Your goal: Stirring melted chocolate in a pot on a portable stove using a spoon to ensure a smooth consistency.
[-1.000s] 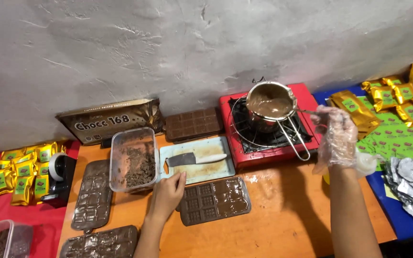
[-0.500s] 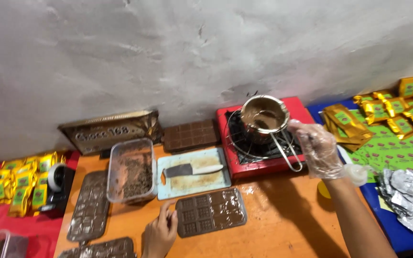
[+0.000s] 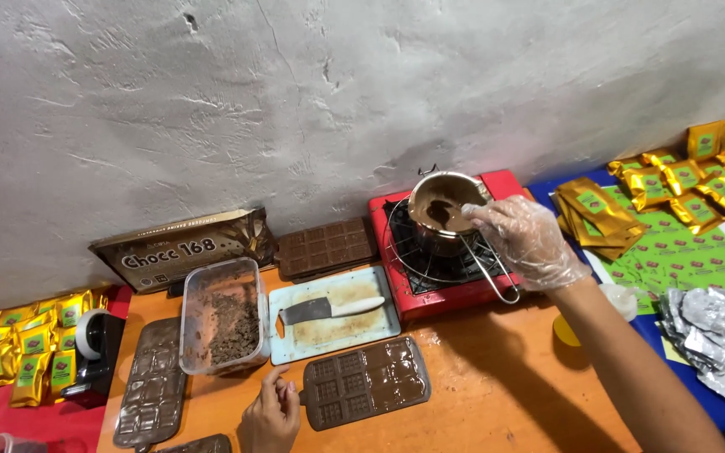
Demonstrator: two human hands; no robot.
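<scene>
Right hand, plastic-gloved: fingers closed on wire handle of small steel melting pot atop red portable stove | Left hand, bare: fingers resting open against brown plastic chocolate-bar mould in front of stove | Advice: keep pot level, mould steadied.

Two hands show: the gloved right hand at the one small metal pot, which sits on the single red stove, and the bare left hand near the front edge. Chocolate moulds number at least four: one filled mould at the near centre, one to its left, a piece of another at the bottom edge, and one far back by the wall. There is one clear tub, one cutting board with one knife, one large wrapped bar, one tape dispenser, and one heap of foil sheets. The gold pouches on the right and the yellow ones on the left (each well over ten) are too overlapped to count exactly.
</scene>
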